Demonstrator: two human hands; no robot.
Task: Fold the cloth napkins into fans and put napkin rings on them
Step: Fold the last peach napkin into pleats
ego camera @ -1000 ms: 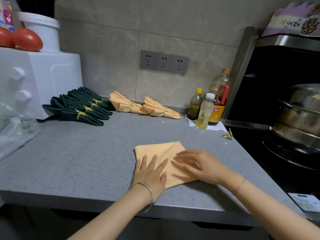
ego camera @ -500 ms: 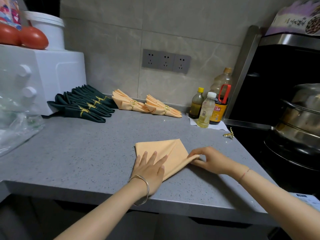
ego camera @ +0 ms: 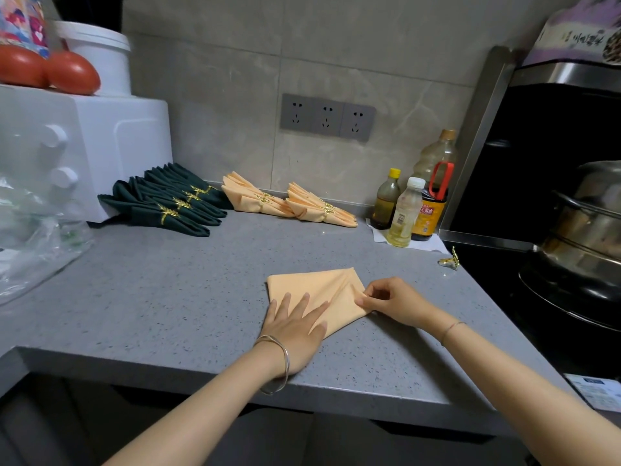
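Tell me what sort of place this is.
Most likely a home kitchen: a grey stone countertop, oil and sauce bottles against the tiled wall, and a steel steamer pot on a black stove at the right.

Three orange napkins (ego camera: 312, 287), three bottles (ego camera: 403, 213), three sockets (ego camera: 327, 117), two tomatoes (ego camera: 72, 74)

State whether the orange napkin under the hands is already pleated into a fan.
Not yet: the napkin lies mostly flat, without pleats; the right hand pinches its right corner.

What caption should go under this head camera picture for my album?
Left hand presses the peach napkin flat while right hand pinches its corner.
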